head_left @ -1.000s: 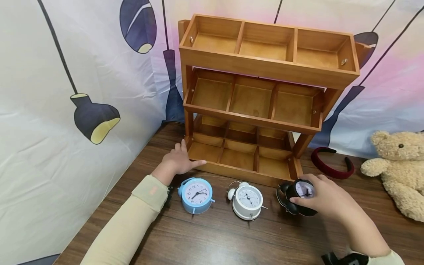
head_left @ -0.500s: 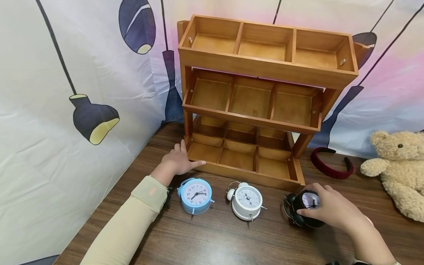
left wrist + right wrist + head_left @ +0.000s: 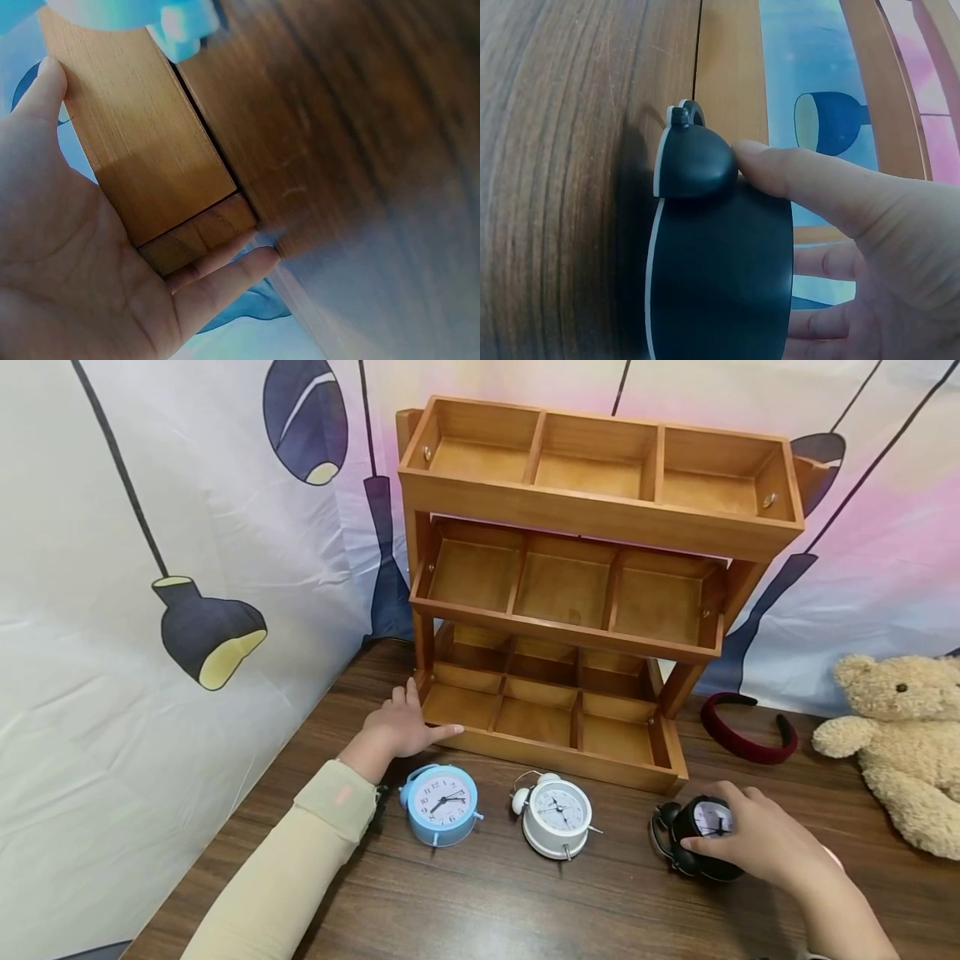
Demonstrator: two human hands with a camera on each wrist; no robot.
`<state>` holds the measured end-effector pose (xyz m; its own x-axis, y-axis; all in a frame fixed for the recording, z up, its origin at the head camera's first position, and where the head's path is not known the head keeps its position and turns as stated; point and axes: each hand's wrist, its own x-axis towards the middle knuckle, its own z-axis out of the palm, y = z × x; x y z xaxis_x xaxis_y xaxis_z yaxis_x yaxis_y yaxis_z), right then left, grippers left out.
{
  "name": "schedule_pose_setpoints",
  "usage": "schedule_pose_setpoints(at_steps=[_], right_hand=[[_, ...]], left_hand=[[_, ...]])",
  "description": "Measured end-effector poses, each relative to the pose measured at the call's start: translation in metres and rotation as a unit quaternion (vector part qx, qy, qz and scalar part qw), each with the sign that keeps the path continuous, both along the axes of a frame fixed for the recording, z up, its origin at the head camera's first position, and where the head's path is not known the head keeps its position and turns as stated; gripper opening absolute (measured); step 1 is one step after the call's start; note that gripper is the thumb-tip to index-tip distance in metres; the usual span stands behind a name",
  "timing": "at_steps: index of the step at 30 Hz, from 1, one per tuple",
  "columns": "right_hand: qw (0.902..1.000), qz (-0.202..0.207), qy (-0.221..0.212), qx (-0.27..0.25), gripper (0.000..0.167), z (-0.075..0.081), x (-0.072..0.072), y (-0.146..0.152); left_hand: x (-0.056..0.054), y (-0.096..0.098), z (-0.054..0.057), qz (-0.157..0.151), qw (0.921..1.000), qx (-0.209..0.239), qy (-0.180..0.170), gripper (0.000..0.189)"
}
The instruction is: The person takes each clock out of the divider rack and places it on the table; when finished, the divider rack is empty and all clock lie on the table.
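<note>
My right hand [image 3: 776,843] grips a black twin-bell alarm clock [image 3: 710,817], face up, near the rack's right front corner. In the right wrist view, the thumb is at the bell end of the black clock [image 3: 720,270], fingers on its far side. My left hand [image 3: 396,728] rests on the lower left corner of a three-tier wooden rack [image 3: 540,739]. Its thumb lies along the front board and its straight fingers reach down the side, as the left wrist view confirms. A blue alarm clock [image 3: 442,803] and a white alarm clock [image 3: 558,814] lie face up in front.
The rack's upper tiers [image 3: 600,518] have divided compartments. A dark red headband [image 3: 738,743] lies right of the rack, beside a teddy bear [image 3: 907,752]. A printed cloth backdrop [image 3: 300,568] hangs behind the brown wooden table [image 3: 495,910].
My right hand has shifted the black clock to the right and slightly toward me, away from the rack's front. The left hand and the other clocks have stayed in place.
</note>
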<state>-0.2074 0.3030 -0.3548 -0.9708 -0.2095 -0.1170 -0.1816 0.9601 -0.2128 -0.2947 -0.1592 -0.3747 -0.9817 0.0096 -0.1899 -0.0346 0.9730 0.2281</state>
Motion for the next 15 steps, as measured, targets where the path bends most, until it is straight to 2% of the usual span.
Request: schedule_pose_setpoints(at_steps=[15], right_hand=[[1.0000,-0.001,0.008,-0.001,0.100,-0.0058,-0.0005,0.0033]], left_hand=[[0.0002,0.0006,-0.0004,0.001,1.0000,-0.001,0.002,0.120]])
